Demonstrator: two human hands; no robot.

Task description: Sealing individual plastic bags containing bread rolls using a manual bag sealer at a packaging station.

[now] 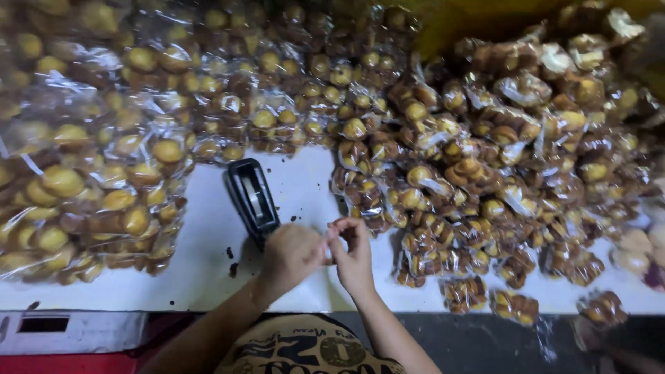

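Held item: a small clear plastic packet (327, 244), mostly hidden between the two hands, just above the near edge of the white table (208, 277); its contents cannot be made out.
Left hand (291, 255): curled, fingers closed against the packet from the left.
Right hand (353, 253): thumb and fingertips pinched narrow on the packet's top edge, touching the left hand.
Black stapler (252, 197): lying on the table just beyond the left hand, pointing away to the far left.
Crumbs (231, 260): dark bits on the table left of the left hand.
Small packets (485, 180): a heap of clear packets of brown and yellow cakes, right of the hands.
Large bags (90, 173): bigger clear bags of the same cakes, left and far.
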